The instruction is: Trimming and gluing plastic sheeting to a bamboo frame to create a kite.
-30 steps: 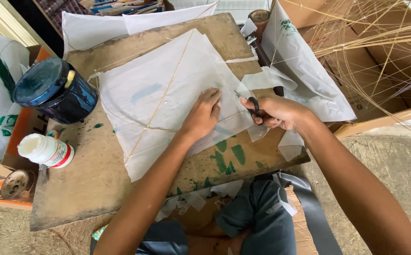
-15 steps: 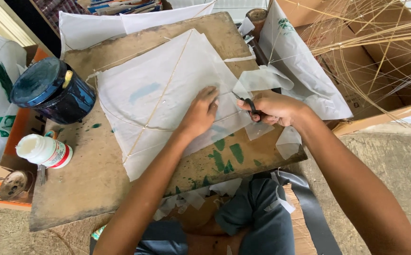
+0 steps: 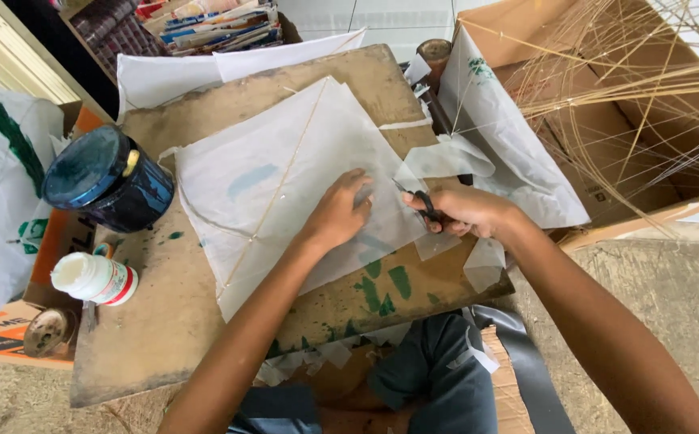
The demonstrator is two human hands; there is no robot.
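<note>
Because the white paper kite (image 3: 277,189) looks thin, light and tearable, the left hand (image 3: 337,213) presses it flat with spread fingers beside the cut while the right hand (image 3: 462,213) grips black scissors (image 3: 418,201).

Even, soft daylight throughout; the white translucent paper kite sheet (image 3: 277,193) beneath the fingers (image 3: 357,183) reads bright without glare; faint shadows beside them; wide-angle bending at frame edges; focus sharp overall.
</note>
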